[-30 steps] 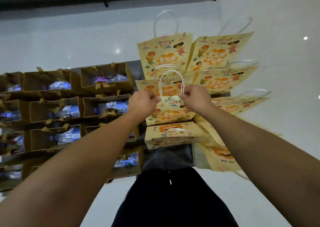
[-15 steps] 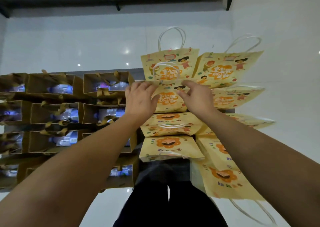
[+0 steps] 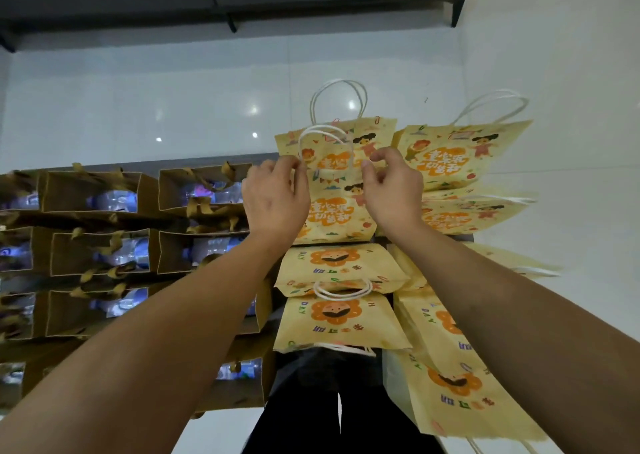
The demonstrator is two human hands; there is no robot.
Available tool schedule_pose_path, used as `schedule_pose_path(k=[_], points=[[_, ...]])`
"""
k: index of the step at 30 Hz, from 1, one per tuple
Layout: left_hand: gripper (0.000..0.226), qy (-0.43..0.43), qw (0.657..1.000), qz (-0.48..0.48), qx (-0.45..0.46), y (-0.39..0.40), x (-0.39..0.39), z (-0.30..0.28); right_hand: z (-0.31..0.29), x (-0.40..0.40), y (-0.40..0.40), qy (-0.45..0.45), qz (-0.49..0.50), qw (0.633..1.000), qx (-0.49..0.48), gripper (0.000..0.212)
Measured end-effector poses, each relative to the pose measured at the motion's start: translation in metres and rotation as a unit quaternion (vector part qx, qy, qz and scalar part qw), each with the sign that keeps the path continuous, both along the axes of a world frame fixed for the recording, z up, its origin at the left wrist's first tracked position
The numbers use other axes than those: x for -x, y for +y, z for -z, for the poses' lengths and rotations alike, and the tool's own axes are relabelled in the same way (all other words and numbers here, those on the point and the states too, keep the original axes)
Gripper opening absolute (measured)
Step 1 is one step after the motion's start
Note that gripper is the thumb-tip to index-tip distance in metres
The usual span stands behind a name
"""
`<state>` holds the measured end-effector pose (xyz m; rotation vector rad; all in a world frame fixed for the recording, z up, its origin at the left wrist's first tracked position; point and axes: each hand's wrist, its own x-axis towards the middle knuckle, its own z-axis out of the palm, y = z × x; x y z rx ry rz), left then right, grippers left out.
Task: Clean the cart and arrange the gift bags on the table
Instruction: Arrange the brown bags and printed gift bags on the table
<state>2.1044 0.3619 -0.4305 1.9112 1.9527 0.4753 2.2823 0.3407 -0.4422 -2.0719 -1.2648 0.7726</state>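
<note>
Both hands at far-edge row of table [image 3: 346,367]. L hand [image 3: 277,204] + R hand [image 3: 393,194] pinched top corners of yellow bag [image 3: 337,218], overlapping next bag [image 3: 346,138]. Risk imo: bags [image 3: 464,157] overhung R edge, nudge cld tip them off.

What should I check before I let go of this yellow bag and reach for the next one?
1. Left hand on the bag's top edge: ok.
2. Right hand on the same edge: ok.
3. Yellow bag lying flat, overlapping the bag behind: ok.
4. Its white handle folded flat: not ok, it loops up.
5. Whole bag supported by the table: cannot tell.
6. Brown bags undisturbed in rows: ok.
</note>
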Motion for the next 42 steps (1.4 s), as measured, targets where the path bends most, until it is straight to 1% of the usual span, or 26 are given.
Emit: schedule_pose_path(k=[2, 5, 7, 10, 13, 17, 21, 24, 26, 29, 30, 32, 34, 35, 37, 39, 42], points=[[0.035, 0.006, 1.0, -0.014, 0.002, 0.005, 0.001, -0.002, -0.005, 0.0, 0.009, 0.004, 0.008, 1.0, 0.003, 0.022], [0.034, 0.013, 1.0, 0.006, 0.005, 0.008, 0.003, -0.003, -0.009, -0.001, 0.021, -0.029, -0.008, 0.999, 0.027, 0.026], [0.033, 0.007, 1.0, 0.019, 0.012, 0.006, 0.004, -0.001, -0.011, -0.001, 0.024, -0.057, -0.026, 0.997, 0.052, 0.024], [0.034, -0.018, 0.999, 0.017, 0.031, 0.0, 0.007, 0.005, -0.009, 0.001, 0.02, -0.073, -0.04, 0.993, 0.085, 0.019], [0.036, -0.021, 0.998, 0.022, 0.054, -0.009, 0.009, 0.009, -0.002, 0.006, 0.009, -0.085, -0.043, 0.989, 0.113, 0.02], [0.028, -0.015, 0.998, 0.025, 0.058, -0.016, 0.009, 0.006, -0.001, 0.008, -0.001, -0.073, -0.05, 0.99, 0.111, 0.02], [0.008, -0.064, 0.997, -0.023, 0.045, -0.016, -0.002, -0.011, -0.016, 0.007, -0.006, -0.048, -0.045, 0.993, 0.103, 0.017], [0.015, -0.046, 0.998, 0.018, 0.024, -0.017, -0.016, -0.025, -0.029, 0.002, -0.011, -0.04, -0.029, 0.995, 0.084, 0.014], [0.015, -0.047, 0.998, 0.036, 0.023, -0.022, -0.026, -0.032, -0.037, -0.004, -0.018, -0.056, -0.023, 0.995, 0.079, 0.012], [0.011, -0.093, 0.993, 0.024, 0.062, -0.034, -0.044, -0.04, -0.051, -0.013, -0.036, -0.07, -0.012, 0.995, 0.074, 0.012], [0.013, -0.1, 0.992, 0.032, 0.07, -0.039, -0.05, -0.042, -0.055, -0.017, -0.043, -0.076, -0.009, 0.995, 0.069, 0.014], [0.025, -0.092, 0.991, 0.067, 0.074, -0.05, -0.063, -0.047, -0.063, -0.026, -0.059, -0.087, 0.0, 0.995, 0.055, 0.017], [0.037, -0.078, 0.988, 0.101, 0.082, -0.058, -0.076, -0.052, -0.073, -0.04, -0.073, -0.092, 0.024, 0.995, 0.028, 0.018], [0.039, -0.077, 0.986, 0.119, 0.084, -0.061, -0.083, -0.055, -0.079, -0.049, -0.079, -0.09, 0.049, 0.995, 0.002, 0.019], [0.031, -0.088, 0.981, 0.149, 0.085, -0.062, -0.096, -0.057, -0.091, -0.071, -0.087, -0.072, 0.121, 0.989, -0.05, 0.024], [0.023, -0.094, 0.978, 0.165, 0.082, -0.058, -0.108, -0.059, -0.103, -0.095, -0.089, -0.057, 0.194, 0.975, -0.089, 0.025], [0.025, -0.068, 0.977, 0.189, 0.071, -0.052, -0.125, -0.061, -0.112, -0.138, -0.079, -0.061, 0.251, 0.96, -0.108, 0.023]])
